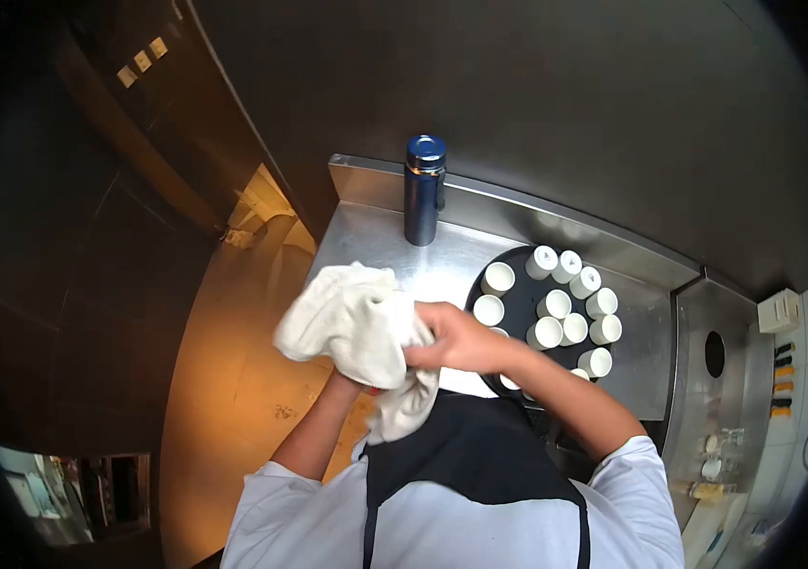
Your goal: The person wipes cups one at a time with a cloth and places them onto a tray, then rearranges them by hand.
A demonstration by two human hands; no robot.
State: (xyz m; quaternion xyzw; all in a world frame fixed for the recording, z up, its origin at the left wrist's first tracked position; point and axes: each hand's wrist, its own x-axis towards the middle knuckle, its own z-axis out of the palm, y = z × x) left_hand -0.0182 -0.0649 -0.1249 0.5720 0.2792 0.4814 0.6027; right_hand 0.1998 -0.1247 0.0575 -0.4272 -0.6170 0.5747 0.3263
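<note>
A white cloth (352, 318) is bunched up in front of my chest, with one end hanging down over the black apron (480, 446). My right hand (456, 339) comes in from the right, its fingers and thumb closed on the cloth's right side. The cloth covers my left hand, and only the left forearm (314, 427) shows below it; I cannot tell what its fingers do. Just right of my right hand, a round black tray (515, 327) lies on the steel counter (361, 232), bearing several small white cups (544, 333).
A dark blue flask (421, 194) stands upright at the back of the counter, by the raised steel edge (537, 211). To the right is a steel sink area (717, 379), with yellow-and-black handled tools (782, 384) on the tiled wall. Brown floor (224, 379) lies at left.
</note>
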